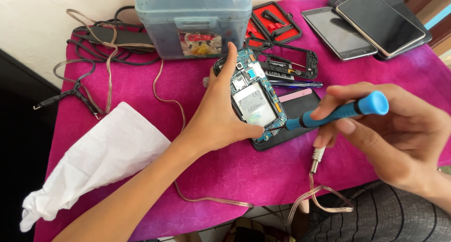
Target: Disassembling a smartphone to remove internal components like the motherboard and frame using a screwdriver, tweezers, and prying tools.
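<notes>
We're seeing the left hand [217, 115] reaching in from lower left, forearm extended, index finger pointing up, thumb stretching right, palm cupping sideways. The right hand [390, 134] is coming in from the right, wrist bent, fingers curling in a pinch grip.

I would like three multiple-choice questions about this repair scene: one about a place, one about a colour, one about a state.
1. Where does the white cloth lie?
A. to the left of the opened phone
B. on the plastic box
C. under the two whole phones

2. What colour is the screwdriver handle?
A. red
B. blue
C. yellow

3. In what state is the phone under the left hand?
A. closed, screen up
B. wrapped in cloth
C. back removed, circuit board showing

Answers:
1 A, the cloth lies on the pink table cover, left of the phone.
2 B, the handle held by the right hand is blue.
3 C, the board and battery are bare.
</notes>
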